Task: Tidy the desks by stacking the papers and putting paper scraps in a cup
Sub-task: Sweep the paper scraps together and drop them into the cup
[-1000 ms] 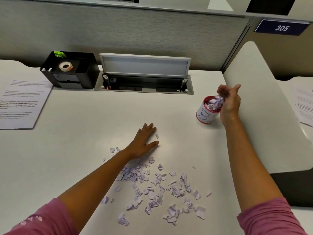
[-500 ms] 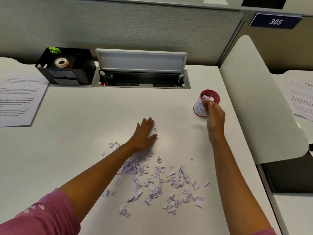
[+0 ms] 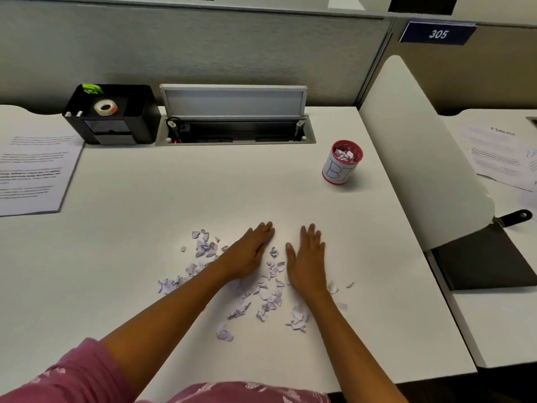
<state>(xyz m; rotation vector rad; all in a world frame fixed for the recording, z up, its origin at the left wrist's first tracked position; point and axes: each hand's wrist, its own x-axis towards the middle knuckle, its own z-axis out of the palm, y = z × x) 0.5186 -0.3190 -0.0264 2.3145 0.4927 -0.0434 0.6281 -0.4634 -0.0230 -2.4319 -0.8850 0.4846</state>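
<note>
Both palms lie flat with fingers straight, holding nothing: my left hand (image 3: 252,251) and right hand (image 3: 307,257) press on the desk (image 3: 174,199) either side of a gap, set to rake loose bits together, I'd judge. Largest on the desk, the printed papers (image 3: 32,173) lie at the far left edge, well apart from me, not yet stacked with the sheets (image 3: 499,155) on the neighbouring desk. Next, the cup (image 3: 342,162) stands upright beyond my right hand, already heaped with scraps, within reach for dropping handfuls. Smallest, the paper scraps (image 3: 267,295) lie scattered between and around my wrists, some under my left forearm
</note>
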